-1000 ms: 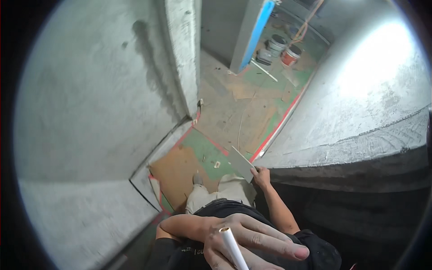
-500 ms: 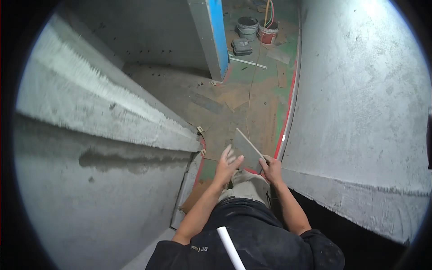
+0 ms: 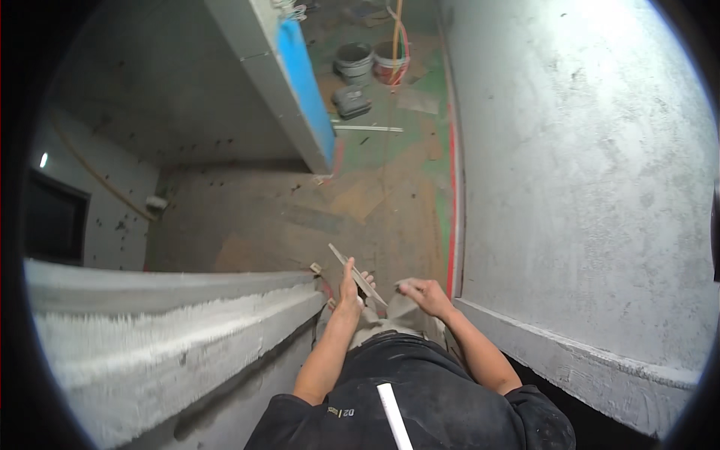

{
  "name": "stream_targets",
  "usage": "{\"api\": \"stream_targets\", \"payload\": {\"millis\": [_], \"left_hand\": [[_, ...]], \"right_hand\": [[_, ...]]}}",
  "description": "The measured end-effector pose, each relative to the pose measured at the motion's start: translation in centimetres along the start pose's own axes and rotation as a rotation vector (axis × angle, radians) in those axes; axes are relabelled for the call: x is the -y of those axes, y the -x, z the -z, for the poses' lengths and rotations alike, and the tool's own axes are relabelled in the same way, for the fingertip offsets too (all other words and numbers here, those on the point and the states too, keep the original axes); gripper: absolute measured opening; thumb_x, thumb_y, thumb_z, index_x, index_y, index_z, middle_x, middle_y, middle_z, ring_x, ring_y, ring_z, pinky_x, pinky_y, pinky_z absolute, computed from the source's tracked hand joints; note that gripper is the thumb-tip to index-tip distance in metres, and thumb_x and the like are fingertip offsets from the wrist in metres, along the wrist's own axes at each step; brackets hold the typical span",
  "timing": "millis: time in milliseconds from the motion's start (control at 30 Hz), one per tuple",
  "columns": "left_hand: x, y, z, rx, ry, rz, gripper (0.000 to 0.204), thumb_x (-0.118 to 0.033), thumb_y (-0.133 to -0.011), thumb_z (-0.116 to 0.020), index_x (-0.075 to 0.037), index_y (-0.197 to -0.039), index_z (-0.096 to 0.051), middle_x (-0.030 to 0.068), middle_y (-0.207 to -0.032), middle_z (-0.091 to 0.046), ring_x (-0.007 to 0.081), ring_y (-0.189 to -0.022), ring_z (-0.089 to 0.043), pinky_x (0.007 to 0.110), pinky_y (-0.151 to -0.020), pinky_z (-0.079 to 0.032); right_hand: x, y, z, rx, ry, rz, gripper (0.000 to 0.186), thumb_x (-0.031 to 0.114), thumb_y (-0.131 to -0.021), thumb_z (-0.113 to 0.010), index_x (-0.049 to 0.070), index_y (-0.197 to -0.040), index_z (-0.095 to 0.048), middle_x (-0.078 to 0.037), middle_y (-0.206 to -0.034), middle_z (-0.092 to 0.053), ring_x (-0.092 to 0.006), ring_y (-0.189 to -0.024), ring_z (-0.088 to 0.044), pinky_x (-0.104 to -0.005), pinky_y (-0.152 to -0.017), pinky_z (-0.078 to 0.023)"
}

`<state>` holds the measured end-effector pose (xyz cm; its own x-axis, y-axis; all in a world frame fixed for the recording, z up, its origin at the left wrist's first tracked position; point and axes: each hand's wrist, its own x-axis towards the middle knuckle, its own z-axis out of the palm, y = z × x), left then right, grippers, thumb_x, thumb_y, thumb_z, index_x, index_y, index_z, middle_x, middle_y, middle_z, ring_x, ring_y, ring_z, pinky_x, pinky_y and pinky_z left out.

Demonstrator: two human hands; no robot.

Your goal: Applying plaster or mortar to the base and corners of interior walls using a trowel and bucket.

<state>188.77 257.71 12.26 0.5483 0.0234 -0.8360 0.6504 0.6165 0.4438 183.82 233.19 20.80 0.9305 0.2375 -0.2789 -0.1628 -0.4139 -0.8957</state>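
Observation:
My left hand [image 3: 350,289] is closed on a plastering trowel [image 3: 342,256], a thin flat plate seen nearly edge-on and slanting down to the right. A dark part that looks like its handle shows at the palm. Just to the right, apart from the trowel, my right hand [image 3: 429,297] has its fingers curled in. Its fingertips look grey and smeared, and what they hold, if anything, cannot be made out. Both hands are in front of my light trousers [image 3: 401,319], above the floor.
Rough plastered ledges run along the left [image 3: 187,322] and right [image 3: 570,341]. A grey wall [image 3: 585,165] rises at right. Ahead stand a grey bucket [image 3: 355,69], a red-and-white bucket [image 3: 385,73] and a dark case [image 3: 351,103]. A blue-edged wall end [image 3: 307,90] juts in.
The trowel has passed from my right hand to my left, which has closed on it. My right hand has drawn away from it. The view has swung right, so more of the left-hand room shows.

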Motion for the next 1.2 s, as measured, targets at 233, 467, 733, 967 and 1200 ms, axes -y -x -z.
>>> {"api": "stream_targets", "payload": {"millis": [233, 467, 733, 967, 1200], "left_hand": [[-4.6, -3.1, -13.8, 0.373, -0.271, 0.096, 0.103, -0.08, -0.1, -0.05, 0.0, -0.163, -0.037, 0.0239, -0.145, -0.058, 0.0324, -0.114, -0.069, 0.045, -0.092, -0.061], [-8.7, -10.5, -29.2, 0.792, 0.068, 0.392, 0.085, -0.067, -0.11, -0.04, 0.0, -0.161, -0.042, 0.0272, -0.148, -0.059, 0.0344, -0.115, -0.07, 0.048, -0.1, -0.061], [-10.0, -22.0, -53.0, 0.867, 0.101, 0.331, 0.084, -0.065, -0.11, -0.041, -0.001, -0.163, -0.039, 0.0266, -0.152, -0.056, 0.0353, -0.122, -0.067, 0.049, -0.108, -0.058], [-13.1, -32.2, -70.0, 0.8, 0.205, 0.277, 0.082, -0.063, -0.108, -0.045, 0.002, -0.159, -0.044, 0.0268, -0.145, -0.059, 0.038, -0.12, -0.065, 0.05, -0.11, -0.056], [-22.7, -49.4, -79.9, 0.566, 0.386, 0.006, 0.083, -0.063, -0.103, -0.044, 0.002, -0.155, -0.049, 0.0246, -0.141, -0.062, 0.0404, -0.125, -0.063, 0.052, -0.11, -0.053]], "right_hand": [[-24.7, 3.2, 5.9, -0.499, -0.717, -0.905, 0.055, 0.054, -0.112, -0.052, 0.008, -0.131, -0.074, -0.007, -0.106, -0.08, -0.0271, -0.097, -0.074, -0.042, -0.087, -0.059], [-28.7, -2.1, 1.6, -0.788, -0.906, -1.3, 0.055, 0.055, -0.104, -0.06, 0.008, -0.13, -0.073, -0.016, -0.106, -0.08, -0.0309, -0.104, -0.077, -0.0445, -0.093, -0.058], [-37.0, -13.6, 17.4, -0.466, -0.458, -1.231, 0.053, 0.053, -0.102, -0.062, 0.009, -0.128, -0.074, -0.017, -0.107, -0.08, -0.032, -0.105, -0.077, -0.0457, -0.093, -0.059], [-40.4, -30.2, 48.0, -0.635, -0.347, -0.978, 0.051, 0.051, -0.1, -0.063, 0.009, -0.126, -0.075, -0.018, -0.107, -0.08, -0.033, -0.105, -0.077, -0.0467, -0.093, -0.059], [-39.5, -47.8, 62.3, -0.585, -0.228, -0.861, 0.049, 0.048, -0.098, -0.065, 0.009, -0.124, -0.075, -0.019, -0.108, -0.08, -0.034, -0.106, -0.077, -0.0478, -0.092, -0.059]]}}
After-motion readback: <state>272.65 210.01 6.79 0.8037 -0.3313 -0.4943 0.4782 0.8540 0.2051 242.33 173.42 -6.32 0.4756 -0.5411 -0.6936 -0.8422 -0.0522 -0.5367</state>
